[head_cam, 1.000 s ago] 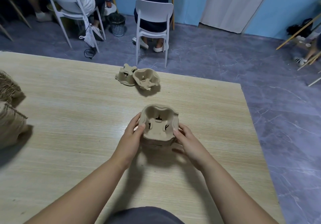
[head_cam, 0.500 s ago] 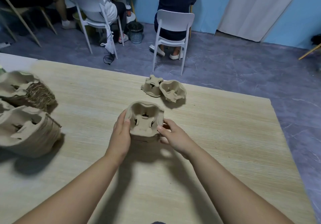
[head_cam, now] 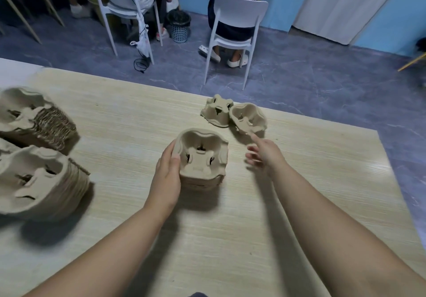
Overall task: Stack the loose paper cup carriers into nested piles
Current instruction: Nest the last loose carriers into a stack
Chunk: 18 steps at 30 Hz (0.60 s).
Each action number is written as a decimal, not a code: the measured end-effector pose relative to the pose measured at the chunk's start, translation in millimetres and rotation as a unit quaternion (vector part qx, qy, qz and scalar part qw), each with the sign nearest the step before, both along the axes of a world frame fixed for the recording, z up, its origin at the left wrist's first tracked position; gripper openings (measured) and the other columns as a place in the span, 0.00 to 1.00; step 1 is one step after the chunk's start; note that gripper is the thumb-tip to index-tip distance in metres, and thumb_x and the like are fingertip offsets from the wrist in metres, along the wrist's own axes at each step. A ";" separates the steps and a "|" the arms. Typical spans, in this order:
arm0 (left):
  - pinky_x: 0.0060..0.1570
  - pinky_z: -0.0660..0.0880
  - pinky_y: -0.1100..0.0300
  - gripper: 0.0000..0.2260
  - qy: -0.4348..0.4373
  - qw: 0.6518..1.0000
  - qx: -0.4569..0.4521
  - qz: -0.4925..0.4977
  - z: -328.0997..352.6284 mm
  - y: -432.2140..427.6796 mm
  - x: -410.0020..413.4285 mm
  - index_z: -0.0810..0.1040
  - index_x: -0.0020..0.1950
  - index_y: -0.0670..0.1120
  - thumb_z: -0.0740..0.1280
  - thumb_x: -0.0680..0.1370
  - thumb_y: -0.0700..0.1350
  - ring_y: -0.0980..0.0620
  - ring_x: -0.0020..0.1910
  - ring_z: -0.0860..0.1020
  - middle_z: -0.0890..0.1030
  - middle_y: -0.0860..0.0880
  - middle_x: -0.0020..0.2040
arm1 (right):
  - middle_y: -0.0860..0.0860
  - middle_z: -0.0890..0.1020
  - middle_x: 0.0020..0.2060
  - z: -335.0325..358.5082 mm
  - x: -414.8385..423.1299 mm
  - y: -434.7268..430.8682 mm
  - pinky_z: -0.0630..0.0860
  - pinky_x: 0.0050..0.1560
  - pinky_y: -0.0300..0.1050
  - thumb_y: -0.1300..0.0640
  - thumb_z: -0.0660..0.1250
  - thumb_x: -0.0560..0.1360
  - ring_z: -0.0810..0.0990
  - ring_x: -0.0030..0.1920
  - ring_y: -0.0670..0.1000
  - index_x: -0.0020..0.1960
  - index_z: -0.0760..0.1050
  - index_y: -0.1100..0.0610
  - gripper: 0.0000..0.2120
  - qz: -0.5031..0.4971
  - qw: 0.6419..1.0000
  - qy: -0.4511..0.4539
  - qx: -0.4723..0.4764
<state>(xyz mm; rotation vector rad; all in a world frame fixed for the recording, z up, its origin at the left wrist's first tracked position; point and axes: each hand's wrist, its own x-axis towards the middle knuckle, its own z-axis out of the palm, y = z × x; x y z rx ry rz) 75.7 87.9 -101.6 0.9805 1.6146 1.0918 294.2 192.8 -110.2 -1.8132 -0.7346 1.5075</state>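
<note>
From the head camera I see my left hand (head_cam: 167,172) wrapped round the left side of a short nested pile (head_cam: 202,158) of cup carriers, thumb on the rim and fingers down the wall. The pile stands upright near the middle of the wooden table (head_cam: 253,239). My right hand (head_cam: 265,153) holds nothing. Its fingers are spread and straight, and the forefinger is stretched toward the two loose carriers near the far edge. It is blurred, so I cannot tell whether the fingertip touches yet.

Of those two, the upside-down carrier (head_cam: 216,112) lies flat on its rim. The tilted carrier (head_cam: 247,118) leans against it, cavity turned toward me, nearer my right hand. Two tall finished piles lie on their sides at the left: the near pile (head_cam: 43,181) and the far pile (head_cam: 34,116).

I judge these carriers to be moulded pulp, very light, fairly stiff in the walls but easily crushed or torn at the thin tabs (so no squeezing across the middle). The surface looks rough, so it should not slip. I would pinch the tilted one by its outer rim, thumb inside and fingers outside, then line its cups up with the pile before pressing it home. The upside-down one needs flipping first.
</note>
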 end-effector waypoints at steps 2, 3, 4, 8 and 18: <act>0.73 0.58 0.55 0.17 0.002 1.000 0.005 -0.004 0.6 -0.6 -1.1 0.64 0.73 0.60 0.51 0.84 0.52 0.58 0.72 0.63 0.67 0.57 0.72 | 0.54 0.70 0.33 -9.2 2.2 18.1 0.66 0.25 0.38 0.49 0.64 0.77 0.69 0.27 0.49 0.43 0.69 0.59 0.13 -0.041 0.999 0.017 -0.022; 0.73 0.58 0.55 0.17 0.003 1.000 0.005 -0.008 0.6 -1.0 -1.8 0.64 0.73 0.60 0.51 0.84 0.52 0.59 0.72 0.63 0.67 0.58 0.72 | 0.53 0.69 0.31 -13.6 2.9 25.7 0.65 0.25 0.38 0.49 0.64 0.77 0.68 0.27 0.49 0.43 0.69 0.58 0.13 -0.063 0.997 0.028 -0.029; 0.73 0.58 0.55 0.17 0.003 1.000 0.004 -0.011 0.7 -1.4 -2.6 0.64 0.73 0.60 0.51 0.84 0.51 0.59 0.72 0.63 0.67 0.58 0.72 | 0.53 0.70 0.31 -17.9 3.3 32.6 0.66 0.25 0.38 0.48 0.65 0.76 0.68 0.26 0.49 0.43 0.70 0.58 0.13 -0.084 0.995 0.033 -0.033; 0.74 0.57 0.56 0.19 0.004 1.000 -0.002 -0.021 2.0 -1.6 -4.8 0.63 0.75 0.57 0.52 0.84 0.50 0.60 0.73 0.62 0.66 0.58 0.73 | 0.53 0.75 0.31 -25.6 3.5 45.5 0.73 0.21 0.36 0.54 0.64 0.77 0.74 0.23 0.47 0.45 0.73 0.58 0.07 -0.122 0.992 0.012 -0.028; 0.74 0.55 0.59 0.18 -0.051 0.998 -0.010 -0.031 3.0 -2.6 -7.1 0.63 0.75 0.59 0.51 0.84 0.50 0.66 0.72 0.60 0.64 0.63 0.74 | 0.52 0.77 0.36 63.2 1.6 -53.9 0.73 0.28 0.35 0.60 0.59 0.80 0.77 0.31 0.46 0.40 0.69 0.56 0.10 -0.049 0.985 0.061 0.153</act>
